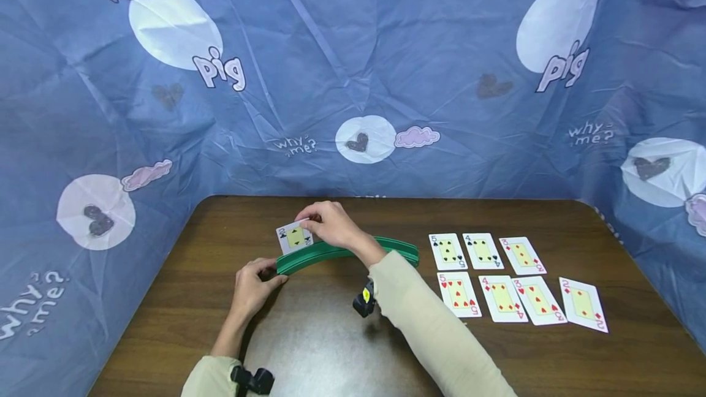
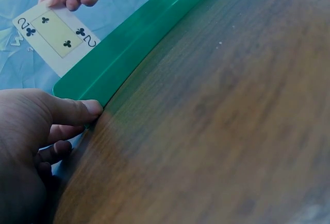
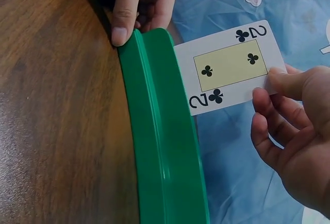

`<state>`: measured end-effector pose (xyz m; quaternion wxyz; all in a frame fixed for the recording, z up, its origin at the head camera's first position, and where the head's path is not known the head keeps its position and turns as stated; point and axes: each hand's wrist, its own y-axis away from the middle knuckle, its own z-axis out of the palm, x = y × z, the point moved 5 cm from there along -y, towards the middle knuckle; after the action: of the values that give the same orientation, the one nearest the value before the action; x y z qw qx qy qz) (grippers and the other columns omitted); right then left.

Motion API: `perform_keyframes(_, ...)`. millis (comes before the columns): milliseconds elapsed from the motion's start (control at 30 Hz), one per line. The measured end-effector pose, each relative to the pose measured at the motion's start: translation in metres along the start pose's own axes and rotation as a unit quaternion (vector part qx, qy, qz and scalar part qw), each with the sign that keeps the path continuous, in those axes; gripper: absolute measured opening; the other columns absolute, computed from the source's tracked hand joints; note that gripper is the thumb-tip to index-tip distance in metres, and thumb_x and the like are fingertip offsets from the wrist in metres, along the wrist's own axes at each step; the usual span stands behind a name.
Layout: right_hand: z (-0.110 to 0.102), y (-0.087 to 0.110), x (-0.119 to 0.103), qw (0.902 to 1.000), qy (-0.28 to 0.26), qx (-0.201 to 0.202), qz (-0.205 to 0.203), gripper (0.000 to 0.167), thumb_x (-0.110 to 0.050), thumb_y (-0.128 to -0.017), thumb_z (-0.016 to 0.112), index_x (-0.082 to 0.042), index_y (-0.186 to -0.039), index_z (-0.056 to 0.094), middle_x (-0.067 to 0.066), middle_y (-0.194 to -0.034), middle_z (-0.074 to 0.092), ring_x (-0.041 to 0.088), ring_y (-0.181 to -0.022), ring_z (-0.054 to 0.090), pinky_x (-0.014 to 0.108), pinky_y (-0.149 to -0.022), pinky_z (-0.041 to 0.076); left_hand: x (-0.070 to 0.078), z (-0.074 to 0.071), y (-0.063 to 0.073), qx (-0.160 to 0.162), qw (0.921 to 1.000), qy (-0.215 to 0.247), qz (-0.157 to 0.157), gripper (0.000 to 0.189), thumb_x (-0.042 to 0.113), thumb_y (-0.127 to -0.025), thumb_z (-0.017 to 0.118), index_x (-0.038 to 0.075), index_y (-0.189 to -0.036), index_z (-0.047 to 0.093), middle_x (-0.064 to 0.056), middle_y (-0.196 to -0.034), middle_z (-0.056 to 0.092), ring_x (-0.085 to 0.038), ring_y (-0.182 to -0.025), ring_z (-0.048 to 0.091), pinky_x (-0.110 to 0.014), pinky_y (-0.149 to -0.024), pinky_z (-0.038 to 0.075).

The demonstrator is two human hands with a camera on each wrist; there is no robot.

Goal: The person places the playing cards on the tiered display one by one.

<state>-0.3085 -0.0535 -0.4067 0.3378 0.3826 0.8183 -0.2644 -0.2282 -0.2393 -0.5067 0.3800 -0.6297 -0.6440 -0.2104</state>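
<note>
A curved green card holder point(image 1: 325, 251) stands on the brown table. My left hand point(image 1: 252, 287) grips its left end, the thumb pressed on the front edge in the left wrist view. My right hand point(image 1: 333, 225) pinches a two of clubs point(image 3: 232, 65) by its upper edge, between thumb and fingers. The card's lower edge meets the back of the holder near the left end, and its face is turned toward me. Part of the holder is hidden behind my right forearm in the head view.
Several playing cards lie face up in two rows on the table's right side, among them a five of spades point(image 1: 447, 252), a five of hearts point(image 1: 459, 294) and a two of diamonds point(image 1: 583, 304). A blue printed cloth point(image 1: 309, 78) hangs behind the table.
</note>
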Motion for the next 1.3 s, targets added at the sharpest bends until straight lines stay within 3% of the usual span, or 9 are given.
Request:
perform_keyframes(767, 0.004, 0.004, 0.005, 0.9998, 0.010, -0.018, -0.001, 0.022, -0.015, -0.098, 0.062, -0.006, -0.115, 0.073, 0.007, -0.106, 0.074, 0.014, -0.089, 0.065, 0.025, -0.080, 0.051, 0.002, 0.000, 0.000, 0.006, 1.0000, -0.004, 0.000, 0.029, 0.002, -0.074, 0.084, -0.001, -0.102, 0.076, -0.015, -0.095, 0.073, -0.020, -0.085, 0.058, -0.026, -0.075, 0.043)
perform_keyframes(1300, -0.049, 0.030, 0.018, 0.9996, 0.004, 0.028, -0.009, 0.025, -0.017, -0.094, 0.069, -0.006, -0.116, 0.071, 0.013, -0.114, 0.073, 0.023, -0.104, 0.068, 0.037, -0.093, 0.053, 0.003, 0.001, 0.000, 0.009, 1.0000, -0.004, -0.002, 0.030, 0.001, -0.073, 0.084, -0.002, -0.101, 0.076, -0.015, -0.094, 0.072, -0.017, -0.082, 0.056, -0.024, -0.074, 0.043)
